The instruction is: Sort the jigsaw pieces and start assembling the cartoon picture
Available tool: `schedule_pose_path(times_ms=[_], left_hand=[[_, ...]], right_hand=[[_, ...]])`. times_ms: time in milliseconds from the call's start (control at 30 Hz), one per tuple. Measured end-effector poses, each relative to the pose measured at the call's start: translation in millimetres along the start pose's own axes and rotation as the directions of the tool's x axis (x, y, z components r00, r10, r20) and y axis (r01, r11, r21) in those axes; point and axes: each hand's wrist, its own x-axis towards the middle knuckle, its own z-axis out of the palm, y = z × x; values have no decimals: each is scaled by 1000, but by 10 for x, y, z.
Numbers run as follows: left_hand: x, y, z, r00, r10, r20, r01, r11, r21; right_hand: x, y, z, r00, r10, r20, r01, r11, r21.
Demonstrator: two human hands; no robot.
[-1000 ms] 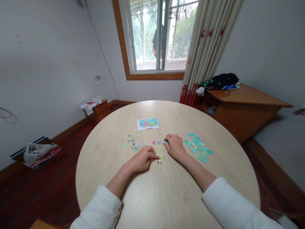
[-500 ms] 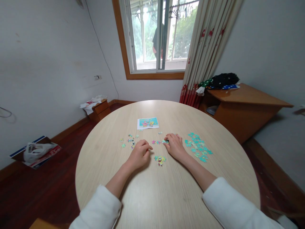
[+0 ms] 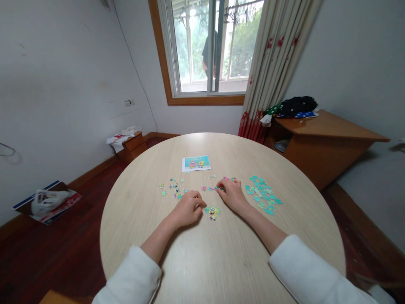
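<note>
A small joined patch of jigsaw puzzle (image 3: 212, 213) with a yellow cartoon face lies flat in front of me. My left hand (image 3: 191, 208) rests at its left edge, fingers curled, fingertips beside the turquoise corner; whatever they hold is too small to make out. Just beyond the patch, my right hand (image 3: 230, 192) pinches a puzzle piece (image 3: 219, 188) at the right end of a short row of pieces. A pink piece (image 3: 204, 188) sits at that row's left end. Several pink pieces (image 3: 225, 178) show behind my right fingers.
Turquoise pieces (image 3: 264, 194) are spread right of my right hand. Mixed pieces (image 3: 174, 185) lie loosely at the left. A reference picture (image 3: 196, 163) lies farther back on the round table (image 3: 209, 261). A wooden desk (image 3: 332, 126) with cloths stands at the right.
My left hand has shifted right and nearer to me, to the joined patch, uncovering pieces behind it. My right fingers have drawn together slightly, and pink pieces beyond them now show.
</note>
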Motion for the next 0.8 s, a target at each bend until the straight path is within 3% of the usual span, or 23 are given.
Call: schedule_pose_path(times_ms=[367,633,800], left_hand=[[-10,-3,17,1000,21,5,-21,999,-49],[29,-102,34,963,-57,-263,23,991,-130],[26,-115,28,953,-31,-300,-12,990,-138]], right_hand=[[5,-29,-13,1000,6,1,-6,999,48],[-11,-204,-82,999,-28,-16,31,950,312],[-54,-343,-81,999,-46,14,34,878,478]])
